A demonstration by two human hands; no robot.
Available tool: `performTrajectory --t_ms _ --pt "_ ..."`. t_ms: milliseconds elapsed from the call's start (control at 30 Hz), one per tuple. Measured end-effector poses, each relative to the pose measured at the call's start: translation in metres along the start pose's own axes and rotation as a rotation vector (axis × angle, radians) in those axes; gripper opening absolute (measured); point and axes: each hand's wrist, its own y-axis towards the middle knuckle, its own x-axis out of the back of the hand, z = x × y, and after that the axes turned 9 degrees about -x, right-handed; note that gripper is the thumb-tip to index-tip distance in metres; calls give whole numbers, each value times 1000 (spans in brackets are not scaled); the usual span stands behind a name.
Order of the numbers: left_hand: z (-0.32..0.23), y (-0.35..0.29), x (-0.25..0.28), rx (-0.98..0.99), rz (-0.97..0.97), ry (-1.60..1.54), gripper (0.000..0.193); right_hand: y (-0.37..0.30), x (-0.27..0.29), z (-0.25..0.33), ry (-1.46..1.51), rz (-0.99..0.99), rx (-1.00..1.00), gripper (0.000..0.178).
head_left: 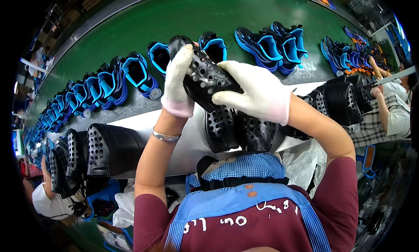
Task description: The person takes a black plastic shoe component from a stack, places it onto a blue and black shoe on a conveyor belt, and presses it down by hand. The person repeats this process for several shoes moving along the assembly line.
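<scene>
Both hands wear white knit gloves with pink cuffs. Between them, tilted over the bench edge, is a black shoe-shaped piece with rows of round holes (205, 73). My left hand (178, 79) is closed round its left side, thumb up along the top. On the other side my right hand (253, 88) grips it, fingers over the upper edge and thumb near the lower end. Just below stand two more black perforated pieces (221, 129), (256, 132). Behind the held piece sit black and blue sneakers (213, 47), partly hidden by it.
A long row of black and blue sneakers (89, 89) lines the green conveyor belt (131, 27). More perforated black pieces (113, 149) stand on the pale ledge (174, 154) at left, and others (342, 101) at right. Co-workers' arms (379, 108) show at both sides.
</scene>
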Motion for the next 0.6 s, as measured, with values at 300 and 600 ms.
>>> performTrajectory --t_ms 300,600 --pt "32 20 54 60 91 677 43 37 3 -28 -295 51 -41 41" --pt "87 34 85 -138 574 1432 30 107 33 -58 -630 297 -259 54"
